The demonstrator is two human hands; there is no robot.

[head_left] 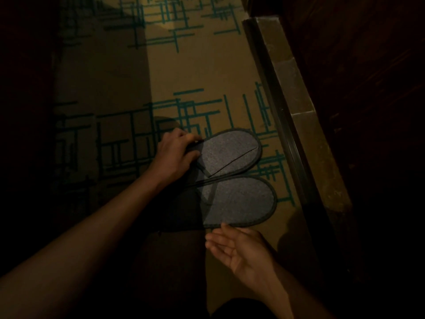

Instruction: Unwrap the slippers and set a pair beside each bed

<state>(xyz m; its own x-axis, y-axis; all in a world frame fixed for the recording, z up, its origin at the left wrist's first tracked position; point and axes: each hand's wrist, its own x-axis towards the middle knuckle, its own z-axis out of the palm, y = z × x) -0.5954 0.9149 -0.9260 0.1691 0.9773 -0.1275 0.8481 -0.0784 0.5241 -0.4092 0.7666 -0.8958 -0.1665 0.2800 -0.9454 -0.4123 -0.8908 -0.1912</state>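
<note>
Two grey slippers with dark trim lie side by side on the patterned carpet, heels pointing right. The far slipper [230, 153] has my left hand [177, 153] pinching its toe strap at the left end. Just below it lies the near slipper [239, 201], its toe end in shadow. My right hand [239, 249] hovers open, palm up, just below the near slipper's edge, fingertips close to the rim and holding nothing. No wrapper is visible.
The beige carpet [207, 65] with teal line patterns stretches ahead. A dark baseboard and stone-like ledge [296, 95] run along the right, with dark wood [368, 111] beyond. The left side is in deep shadow.
</note>
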